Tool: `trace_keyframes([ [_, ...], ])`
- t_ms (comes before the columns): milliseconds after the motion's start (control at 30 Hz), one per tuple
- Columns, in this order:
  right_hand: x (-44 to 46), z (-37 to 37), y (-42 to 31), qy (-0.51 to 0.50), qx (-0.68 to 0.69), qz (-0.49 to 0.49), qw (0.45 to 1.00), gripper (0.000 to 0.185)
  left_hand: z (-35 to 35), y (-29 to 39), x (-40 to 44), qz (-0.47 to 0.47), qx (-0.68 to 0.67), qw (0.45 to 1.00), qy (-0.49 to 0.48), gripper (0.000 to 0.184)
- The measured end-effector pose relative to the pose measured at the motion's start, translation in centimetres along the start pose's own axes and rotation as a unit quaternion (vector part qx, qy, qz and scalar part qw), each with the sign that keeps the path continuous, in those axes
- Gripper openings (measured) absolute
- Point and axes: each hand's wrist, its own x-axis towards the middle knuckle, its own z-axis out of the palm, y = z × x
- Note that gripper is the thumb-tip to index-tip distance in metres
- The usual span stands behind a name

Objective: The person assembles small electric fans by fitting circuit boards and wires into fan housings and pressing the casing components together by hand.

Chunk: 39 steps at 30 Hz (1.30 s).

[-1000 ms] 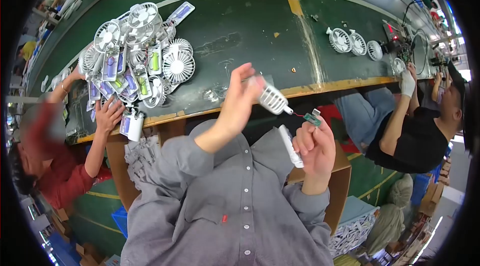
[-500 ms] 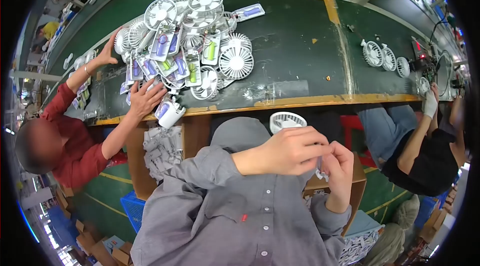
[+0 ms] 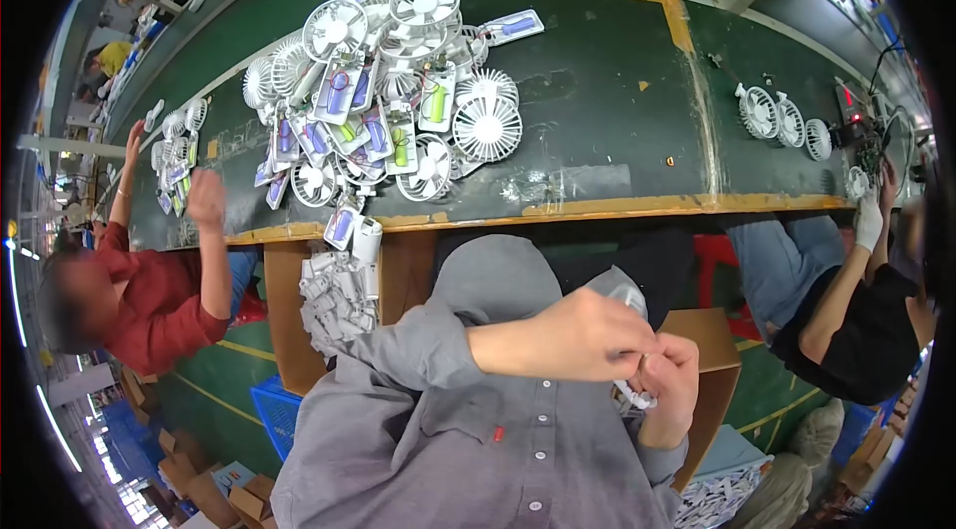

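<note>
My left hand [image 3: 578, 335] is closed, its fingertips pinched against those of my right hand; what they grip is hidden. Behind my left hand shows part of a white fan head [image 3: 619, 288], blurred. My right hand [image 3: 673, 385] is closed too, with a white plastic piece [image 3: 633, 396] showing beneath its fingers. Both hands are over my lap, in front of the bench edge. On the green bench [image 3: 588, 111] lies a heap of white fans [image 3: 488, 128] and open handles with purple and green cells.
A co-worker in red [image 3: 164, 315] sits at the left, another in black [image 3: 841, 330] at the right beside several fans [image 3: 759, 113]. Below the bench stand cardboard boxes [image 3: 289, 320], one with white parts [image 3: 339, 300], and a blue crate [image 3: 274, 414].
My hands have come together, hiding the green board and red wire seen earlier. The fan head has shifted behind my left hand. The red-sleeved co-worker's hands have left the heap.
</note>
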Motion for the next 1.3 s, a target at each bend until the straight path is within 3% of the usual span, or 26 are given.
trace_keyframes([
  [33,-1.0,0.3,0.7,0.065,-0.026,-0.032,0.997,0.019,0.5,0.1,-0.4,0.042,0.074,0.996,-0.015,0.015],
  [133,-2.8,1.2,0.5,0.139,-0.265,-0.088,0.95,0.019,1.6,0.5,-1.1,0.153,0.228,0.961,-0.016,0.017],
  [167,-3.4,1.2,0.3,0.138,-0.268,-0.082,0.95,0.019,1.9,0.8,-1.2,0.162,0.227,0.96,-0.017,0.02],
  [267,-5.4,0.0,0.6,0.114,-0.112,0.0,0.987,0.021,2.3,2.0,-1.4,0.107,0.111,0.985,-0.076,0.017],
  [367,-7.5,-3.7,2.2,-0.008,0.142,-0.043,0.989,0.023,-0.3,1.3,0.1,-0.015,-0.039,0.998,-0.04,0.013],
  [400,-8.5,-4.4,2.1,0.056,0.09,-0.097,0.99,0.029,-2.6,1.1,0.8,-0.152,-0.13,0.98,-0.01,0.012],
  [467,-11.4,-10.3,3.9,0.14,0.078,-0.083,0.984,0.031,-4.9,0.8,1.1,-0.251,-0.239,0.935,0.076,0.009],
  [533,-14.0,-17.2,7.0,0.192,0.093,-0.024,0.977,0.031,-6.0,0.2,1.0,-0.153,-0.35,0.922,0.068,0.009],
  [567,-15.6,-21.3,9.8,0.273,0.054,0.043,0.96,0.02,-6.1,0.1,1.3,-0.147,-0.376,0.912,0.071,0.009],
  [600,-17.5,-27.3,14.5,0.384,-0.125,0.166,0.9,0.015,-6.0,0.1,1.5,-0.141,-0.403,0.901,0.075,0.01],
  [633,-16.3,-26.0,14.1,0.407,-0.324,0.222,0.825,0.027,-5.7,0.0,1.6,-0.134,-0.427,0.891,0.082,0.011],
  [667,-14.6,-23.3,13.5,0.409,-0.508,0.265,0.71,0.041,-5.3,-0.2,1.9,-0.163,-0.426,0.885,0.092,0.013],
  [700,-13.5,-21.5,13.1,0.392,-0.667,0.295,0.561,0.056,-4.9,-0.3,2.3,-0.191,-0.436,0.874,0.096,0.012],
  [733,-12.7,-23.7,15.0,0.447,-0.4,0.104,0.794,0.067,-4.4,-0.4,2.8,-0.222,-0.446,0.861,0.097,0.011],
  [767,-8.1,-15.9,11.4,0.381,-0.299,-0.053,0.873,0.075,-3.7,-0.4,3.3,-0.236,-0.487,0.835,0.096,0.013],
  [800,-5.2,-7.9,7.7,0.378,-0.318,-0.072,0.867,0.083,-2.9,-0.3,3.8,-0.279,-0.481,0.826,0.088,0.014],
  [867,-1.7,-2.5,5.8,0.217,-0.426,-0.242,0.844,0.103,-0.6,-0.4,5.0,-0.279,-0.58,0.757,0.109,0.016],
  [933,2.4,-0.4,5.1,0.156,-0.467,-0.433,0.756,0.103,0.1,0.5,5.8,-0.3,-0.593,0.734,0.136,0.016],
  [1000,5.3,-0.7,4.9,0.17,-0.416,-0.447,0.774,0.079,-0.7,0.5,6.3,-0.278,-0.621,0.716,0.158,0.015],
  [1033,6.3,0.0,4.0,0.158,-0.339,-0.441,0.816,0.07,-1.5,0.1,6.2,-0.249,-0.627,0.718,0.173,0.013],
  [1067,7.0,1.0,3.1,0.146,-0.257,-0.431,0.852,0.061,-2.7,-0.6,6.0,-0.192,-0.67,0.698,0.161,0.014],
  [1133,7.9,1.0,2.2,0.147,-0.236,-0.394,0.876,0.05,-4.3,-1.9,5.1,-0.144,-0.731,0.645,0.173,0.019],
  [1200,8.5,1.1,1.5,0.161,-0.22,-0.354,0.895,0.042,-5.5,-2.9,4.0,-0.149,-0.694,0.679,0.188,0.026],
  [1267,8.9,1.3,1.0,0.193,-0.209,-0.309,0.907,0.037,-5.6,-3.0,3.6,-0.17,-0.484,0.82,0.254,0.039],
  [1300,9.4,1.3,1.0,0.183,-0.13,-0.273,0.935,0.035,-5.5,-3.1,3.4,-0.178,-0.366,0.87,0.279,0.045],
])
